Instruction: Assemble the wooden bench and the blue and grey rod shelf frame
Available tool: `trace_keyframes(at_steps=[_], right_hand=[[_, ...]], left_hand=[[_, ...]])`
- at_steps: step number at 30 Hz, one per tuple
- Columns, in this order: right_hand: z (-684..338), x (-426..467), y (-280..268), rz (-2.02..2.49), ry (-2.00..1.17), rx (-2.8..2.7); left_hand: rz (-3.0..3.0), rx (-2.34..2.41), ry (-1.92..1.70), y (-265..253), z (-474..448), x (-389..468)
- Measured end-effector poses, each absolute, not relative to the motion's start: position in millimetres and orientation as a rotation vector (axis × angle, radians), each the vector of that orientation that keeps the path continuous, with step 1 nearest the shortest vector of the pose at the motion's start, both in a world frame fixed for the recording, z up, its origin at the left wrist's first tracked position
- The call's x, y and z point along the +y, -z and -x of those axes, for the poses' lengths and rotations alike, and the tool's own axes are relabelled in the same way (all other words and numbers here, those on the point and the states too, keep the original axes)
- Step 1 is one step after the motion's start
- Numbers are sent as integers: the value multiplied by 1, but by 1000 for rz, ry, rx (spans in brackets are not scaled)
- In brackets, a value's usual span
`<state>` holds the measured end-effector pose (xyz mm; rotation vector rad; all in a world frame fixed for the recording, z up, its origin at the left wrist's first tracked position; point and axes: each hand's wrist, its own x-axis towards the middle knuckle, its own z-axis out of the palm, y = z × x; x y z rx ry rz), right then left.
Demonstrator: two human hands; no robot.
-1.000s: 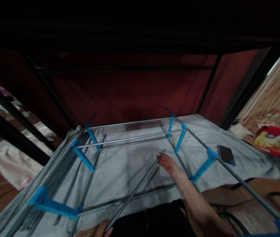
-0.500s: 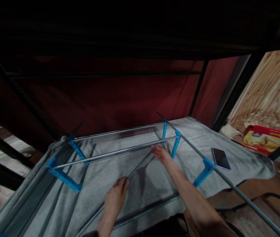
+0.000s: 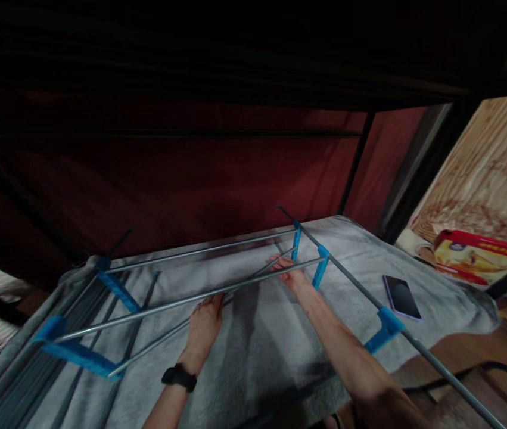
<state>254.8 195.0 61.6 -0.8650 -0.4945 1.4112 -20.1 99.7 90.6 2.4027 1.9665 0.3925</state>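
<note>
I've slim grey metal rod (image 3: 157,342) at seven o'clock, aimed two | left hand (image 3: 205,323) closed round it, right hand (image 3: 292,277) pinching near far end | likely positioning; next probably calls for lining up with blue plastic bracket (image 3: 296,240)

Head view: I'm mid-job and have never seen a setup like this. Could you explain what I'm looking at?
There is no machine here: these are a person's bare hands, seen by a camera worn on that person's head, looking forward and down. The left hand, with a black band on its wrist, and the right hand hold a slim grey rod, the right nearer its far end. Around them stands an open frame of rods joined by blue connectors. Beneath lies a grey cloth, with a phone on the right and a bundle of rods on the left.
</note>
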Motion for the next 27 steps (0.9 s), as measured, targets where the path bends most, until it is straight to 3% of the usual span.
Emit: trace_keyframes(at_steps=[5,15,27], right_hand=[[-250,206,-57,829,-1426,-521],[-251,229,-57,861,-1457,-484],[-256,232,-63,843,-1476,-534]], left_hand=[[-2361,2021,-298,-87,33,118],[-2500,1841,-592,-96,44,150],[-2540,1869,-496,-114,48,172]])
